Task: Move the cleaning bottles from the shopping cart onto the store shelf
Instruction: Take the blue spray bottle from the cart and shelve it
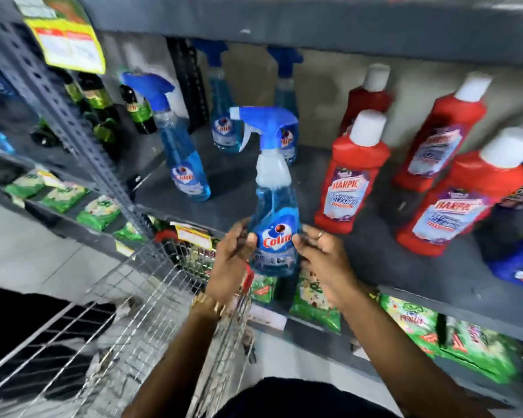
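A blue Colin spray bottle [274, 212] with a blue trigger head is upright in the air, just in front of the grey store shelf's [242, 188] front edge. My left hand [234, 257] grips its lower body from the left and my right hand [320, 254] holds it from the right. Three more Colin spray bottles stand on the shelf: one at the left [183, 164] and two at the back [222, 116], [287, 95]. The wire shopping cart [127, 312] is below my left arm; what it holds is blurred.
Red Harpic bottles [351, 182] with white caps stand on the shelf's right half, with dark blue bottles [520, 260] at the far right. Green bottles [103, 104] fill the bay to the left behind a slotted upright [73, 122]. Green packets [314, 303] lie on the lower shelf.
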